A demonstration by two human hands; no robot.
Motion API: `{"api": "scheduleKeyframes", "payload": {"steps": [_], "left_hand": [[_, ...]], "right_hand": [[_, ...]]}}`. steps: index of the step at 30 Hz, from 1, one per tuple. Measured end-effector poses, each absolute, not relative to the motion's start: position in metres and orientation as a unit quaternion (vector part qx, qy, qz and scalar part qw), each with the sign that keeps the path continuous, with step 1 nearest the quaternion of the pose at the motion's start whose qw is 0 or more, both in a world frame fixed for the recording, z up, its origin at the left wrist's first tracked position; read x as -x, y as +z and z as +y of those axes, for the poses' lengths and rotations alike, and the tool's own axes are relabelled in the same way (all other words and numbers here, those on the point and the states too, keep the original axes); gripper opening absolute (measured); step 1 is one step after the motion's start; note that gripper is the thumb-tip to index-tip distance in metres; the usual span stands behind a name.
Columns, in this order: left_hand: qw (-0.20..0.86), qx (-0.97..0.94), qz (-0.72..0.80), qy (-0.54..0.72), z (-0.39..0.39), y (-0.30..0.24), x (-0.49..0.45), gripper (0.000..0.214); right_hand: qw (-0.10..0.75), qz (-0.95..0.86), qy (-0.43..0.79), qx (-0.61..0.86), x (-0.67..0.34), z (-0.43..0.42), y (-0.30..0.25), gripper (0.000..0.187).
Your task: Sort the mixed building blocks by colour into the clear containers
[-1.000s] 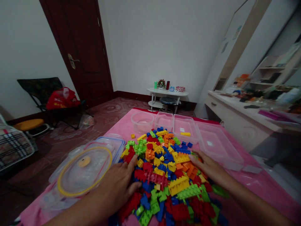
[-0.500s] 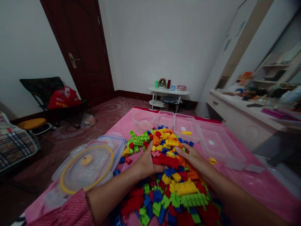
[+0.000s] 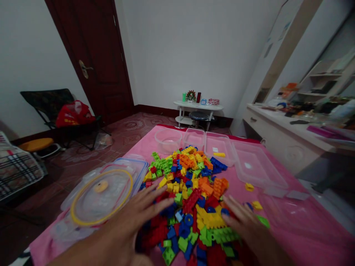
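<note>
A large heap of toy building blocks [image 3: 191, 199] in red, yellow, green, blue and orange spreads over the pink cloth [image 3: 146, 142] in front of me. My left hand [image 3: 135, 218], fingers spread, is over the heap's near left side and holds nothing. On the right, my right hand [image 3: 244, 220] reaches over the heap's edge, its fingers stretched out beside a yellow block [image 3: 210, 218] and a long green block [image 3: 224, 234]. Whether the fingertips touch any blocks I cannot tell.
Behind the heap stand a round clear tub [image 3: 168, 142] and clear rectangular boxes, one [image 3: 220, 147] with a yellow block inside. Stacked lids, the top one yellow-rimmed [image 3: 130, 192], lie at the left. A cluttered dresser [image 3: 283, 127] borders the right side.
Both hands have moved back towards me from the middle of the heap and spread apart. Blocks there have shifted, exposing orange and yellow ones.
</note>
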State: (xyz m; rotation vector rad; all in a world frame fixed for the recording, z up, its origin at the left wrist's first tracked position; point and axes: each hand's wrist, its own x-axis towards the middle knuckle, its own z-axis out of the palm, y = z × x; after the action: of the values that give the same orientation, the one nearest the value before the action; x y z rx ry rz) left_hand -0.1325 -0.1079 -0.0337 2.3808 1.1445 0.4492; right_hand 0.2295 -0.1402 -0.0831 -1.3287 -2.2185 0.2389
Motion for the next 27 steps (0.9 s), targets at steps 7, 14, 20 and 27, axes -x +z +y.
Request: {"api": "scheduleKeyframes", "payload": {"steps": [7, 14, 20, 27], "left_hand": [[0.063, -0.895, 0.408, 0.17, -0.124, -0.103, 0.102, 0.075], [0.034, -0.889, 0.412, 0.195, -0.089, -0.087, 0.069, 0.079], [0.118, -0.859, 0.455, 0.205, -0.047, -0.057, 0.028, 0.073], [0.132, -0.836, 0.48, 0.232, -0.02, -0.04, -0.01, 0.065]], "right_hand": [[0.222, -0.883, -0.081, 0.405, -0.222, -0.136, -0.118, 0.075], [0.263, -0.81, -0.041, 0.523, -0.22, -0.092, -0.091, 0.07], [0.27, -0.765, 0.081, 0.579, -0.222, -0.05, -0.038, 0.045], [0.206, -0.726, 0.054, 0.653, -0.242, 0.06, -0.023, 0.034]]}}
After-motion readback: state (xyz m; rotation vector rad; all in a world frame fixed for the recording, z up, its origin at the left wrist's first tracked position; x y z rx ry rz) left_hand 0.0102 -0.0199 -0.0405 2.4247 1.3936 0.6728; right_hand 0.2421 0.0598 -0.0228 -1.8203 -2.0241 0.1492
